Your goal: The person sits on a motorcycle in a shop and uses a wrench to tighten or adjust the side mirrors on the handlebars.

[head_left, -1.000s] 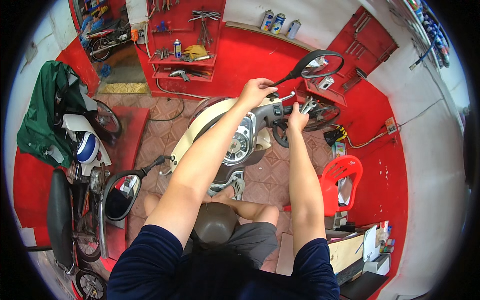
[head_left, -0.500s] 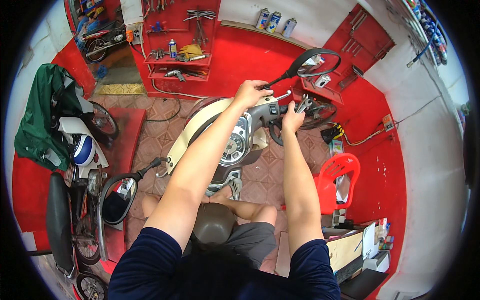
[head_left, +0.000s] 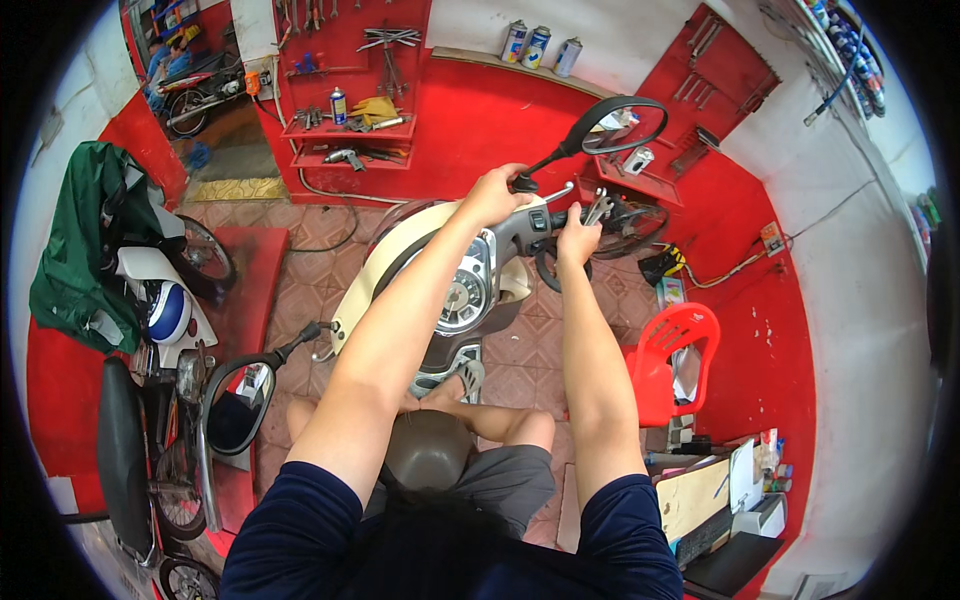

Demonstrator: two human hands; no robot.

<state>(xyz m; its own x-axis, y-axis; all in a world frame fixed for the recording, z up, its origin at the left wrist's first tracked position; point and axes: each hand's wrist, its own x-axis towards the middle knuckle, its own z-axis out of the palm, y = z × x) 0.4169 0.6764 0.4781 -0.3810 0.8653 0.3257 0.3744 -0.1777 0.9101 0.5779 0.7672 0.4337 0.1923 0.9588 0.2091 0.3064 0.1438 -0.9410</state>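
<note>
Working on the black oval mirror's stem [head_left: 548, 165] at the right end of the cream scooter's handlebar [head_left: 520, 232]. Left hand [head_left: 495, 192] curled round the stem base; right hand [head_left: 577, 235] pinching a steel spanner [head_left: 598, 207]. Likely mid-tightening; next needs spanner seated squarely on the nut.

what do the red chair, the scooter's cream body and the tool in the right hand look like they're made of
Red chair: likely moulded plastic, glossy, one piece with a slotted back.
Cream body: smooth painted panel, plastic or metal, the look leaves it open.
Tool in the right hand: bare metal, silvery and shiny, seemingly a wrench.
</note>
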